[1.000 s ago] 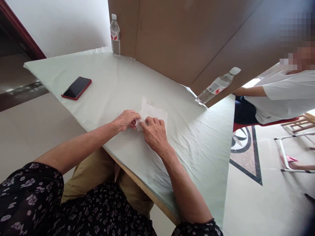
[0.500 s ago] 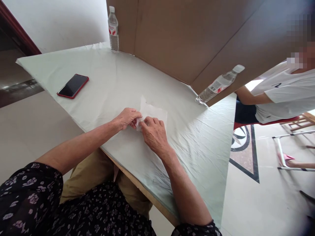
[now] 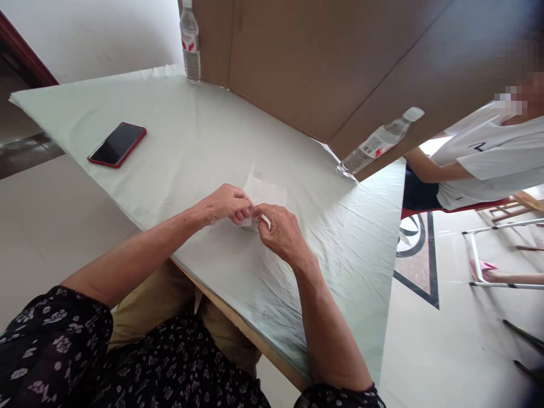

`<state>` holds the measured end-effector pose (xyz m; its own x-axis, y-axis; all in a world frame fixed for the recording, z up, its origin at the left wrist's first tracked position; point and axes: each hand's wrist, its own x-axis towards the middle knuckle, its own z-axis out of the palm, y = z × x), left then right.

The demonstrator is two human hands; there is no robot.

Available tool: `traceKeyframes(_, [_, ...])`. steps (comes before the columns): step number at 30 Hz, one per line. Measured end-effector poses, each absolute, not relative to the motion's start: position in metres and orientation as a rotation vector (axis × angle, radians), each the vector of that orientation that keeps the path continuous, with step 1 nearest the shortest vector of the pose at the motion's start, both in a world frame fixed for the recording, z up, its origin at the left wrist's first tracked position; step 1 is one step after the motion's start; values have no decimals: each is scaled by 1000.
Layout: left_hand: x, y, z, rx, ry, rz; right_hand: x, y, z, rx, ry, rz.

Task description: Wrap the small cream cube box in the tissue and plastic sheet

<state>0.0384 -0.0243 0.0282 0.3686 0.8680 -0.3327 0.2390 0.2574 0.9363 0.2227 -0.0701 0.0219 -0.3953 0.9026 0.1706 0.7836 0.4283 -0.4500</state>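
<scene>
Tissue: a thin white tissue paper [image 3: 272, 192], soft and slightly see-through, its flat part roughly square, with one narrow point sticking up at the far side and a crumpled edge at the fingers.
Tissue's place: on the table [image 3: 170, 153], nearer the long edge in front of the person than the far edge; the sheet spreads just beyond both hands, its crumpled edge between them.
Left hand [image 3: 233, 204]: fingers curled in, thumb and forefinger pinching the crumpled edge of the tissue.
Right hand [image 3: 278, 231]: bent over the near side of the tissue, thumb and forefinger curved with a gap between them, fingertips just beside the left hand's; whether they grip the paper, I cannot tell.
Table cover [image 3: 340, 255]: pale green sheeting, fairly smooth at the left, finely wrinkled toward the right edge.
Phone [image 3: 118, 145]: flat rectangle, glossy dark screen, red case, near the table's left corner.
Cardboard panel [image 3: 289, 68]: brown, matte, creased by straight folds, standing on the far side.
Bottles: clear ribbed plastic, red-and-white labels; one [image 3: 190, 48] near the far edge, another [image 3: 376, 144] by the panel toward the right edge.
</scene>
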Motion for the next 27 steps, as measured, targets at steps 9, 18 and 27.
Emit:
traceKeyframes(9, [48,-38,-5,2172,1277,883,250,-61,25,-1482,-1926,419])
traceKeyframes(18, [51,-36,-39,2368,1111,1217,287,-78,1,-1922,-1579,915])
traceKeyframes(27, [57,-47,-39,2486,1082,1202,251,-68,-28,-1605,-1205,1061])
